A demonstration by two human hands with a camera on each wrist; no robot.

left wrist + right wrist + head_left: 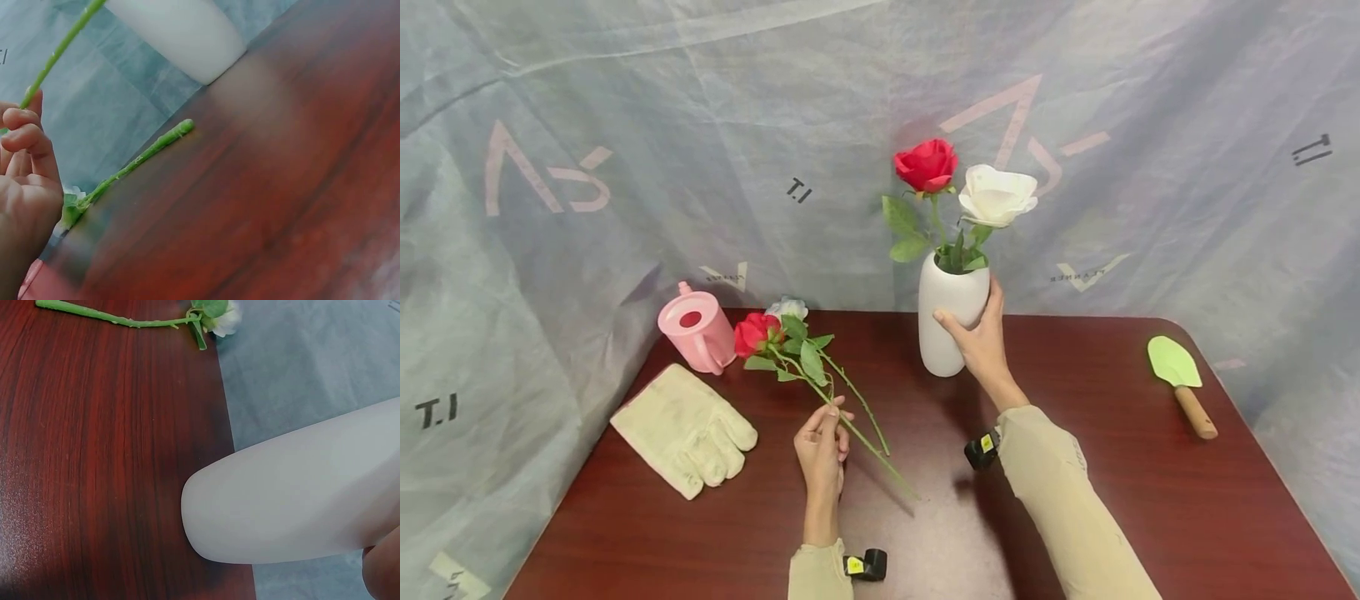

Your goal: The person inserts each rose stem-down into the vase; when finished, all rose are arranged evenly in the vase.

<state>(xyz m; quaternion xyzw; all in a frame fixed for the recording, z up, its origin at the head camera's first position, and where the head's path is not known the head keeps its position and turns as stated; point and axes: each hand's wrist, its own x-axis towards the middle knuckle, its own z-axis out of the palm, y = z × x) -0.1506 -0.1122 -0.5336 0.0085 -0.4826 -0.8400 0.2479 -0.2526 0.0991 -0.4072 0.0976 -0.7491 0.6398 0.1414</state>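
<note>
My left hand (822, 440) pinches the green stem of a red rose (757, 335), its bloom pointing to the far left and the stem's end toward the near right. In the left wrist view that stem (62, 49) rises from between thumb and fingers. My right hand (981, 340) grips the right side of a white vase (934, 329), thumb across its front. A red rose (927, 165) and a white rose (997, 195) stand in the vase. Behind the held stem, a pale white flower (787, 309) lies on the table, its stem (112, 317) plain in the right wrist view.
A pink watering can (700, 329) stands at the back left, with a pair of cream work gloves (685, 429) in front of it. At the far right lies a trowel (1176, 367) with a green blade and wooden handle. A grey cloth (835, 233) hangs behind the table.
</note>
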